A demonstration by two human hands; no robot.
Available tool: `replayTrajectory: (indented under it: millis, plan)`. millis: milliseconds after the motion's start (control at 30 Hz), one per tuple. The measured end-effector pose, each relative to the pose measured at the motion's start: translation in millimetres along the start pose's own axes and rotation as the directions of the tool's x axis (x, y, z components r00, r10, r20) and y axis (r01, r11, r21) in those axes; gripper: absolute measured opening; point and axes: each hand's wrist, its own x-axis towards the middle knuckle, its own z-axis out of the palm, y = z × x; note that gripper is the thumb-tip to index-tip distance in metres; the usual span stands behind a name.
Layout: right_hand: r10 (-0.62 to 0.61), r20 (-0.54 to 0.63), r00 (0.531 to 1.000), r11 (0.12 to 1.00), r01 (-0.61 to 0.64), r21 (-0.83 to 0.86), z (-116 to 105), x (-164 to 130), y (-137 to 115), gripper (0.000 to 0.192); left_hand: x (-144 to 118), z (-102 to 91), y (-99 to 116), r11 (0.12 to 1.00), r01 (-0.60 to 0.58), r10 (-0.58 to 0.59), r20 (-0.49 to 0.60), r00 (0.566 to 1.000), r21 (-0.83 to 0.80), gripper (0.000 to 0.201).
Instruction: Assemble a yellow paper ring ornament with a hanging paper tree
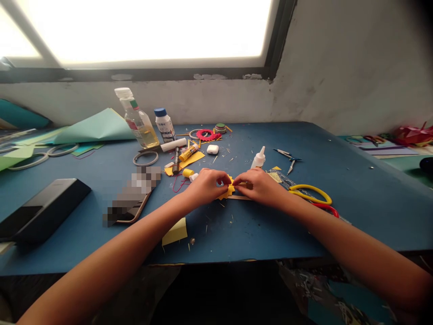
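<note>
The yellow cut-out (226, 193), a small paper piece with a toothed edge, is just right of the middle of the frame and slightly below its centre, raised between your two hands. Your left hand (207, 186) holds it in a narrow pinch of thumb and fingertips. Your right hand (265, 186) meets it from the other side with the fingertips drawn close together on its right edge; whether a smaller bit also sits between them, you cannot tell from here.

To work it well, pinch lightly: thin paper like this probably creases if squeezed, and the points look easy to bend. Let your left fingers steady the piece while your right fingertips do the fine pressing, and avoid pulling the hands apart, which could tear it. Resting your wrists on the table (216, 246) should help your aim.

Just under your fingers lies a pale strip (238, 197); mind that you don't drag it with your knuckles. The glue bottle (259, 159) stands just behind your right hand, its nozzle up, so lift that hand clear of it rather than pushing back. The scissors (313, 193) lie beside your right forearm, handles outward, and the compass (287, 158) lies beyond, right of centre. Farther left, near the middle, are the glue stick (188, 152) and the marker (176, 161).
</note>
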Motion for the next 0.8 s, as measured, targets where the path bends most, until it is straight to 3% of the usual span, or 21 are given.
replayTrajectory:
  millis: [300, 500, 800]
  plan:
    - [-0.075, 0.009, 0.997, 0.996, 0.075, -0.051, 7, -1, 6, 0.014, 4, 6.5, -7, 0.991, -0.072, 0.069, 0.030, 0.997, 0.113, 0.018]
    - [-0.086, 0.019, 0.996, 0.993, 0.087, -0.084, 8, -1, 8, 0.014, 6, 5.8, -1, 0.981, -0.047, 0.033, 0.077, 0.996, 0.190, 0.017]
    - [-0.099, 0.028, 0.995, 0.986, 0.102, -0.135, 11, -2, 11, 0.017, 6, 2.2, 2, 0.902, -0.230, 0.182, 0.162, 0.970, 0.366, 0.020]
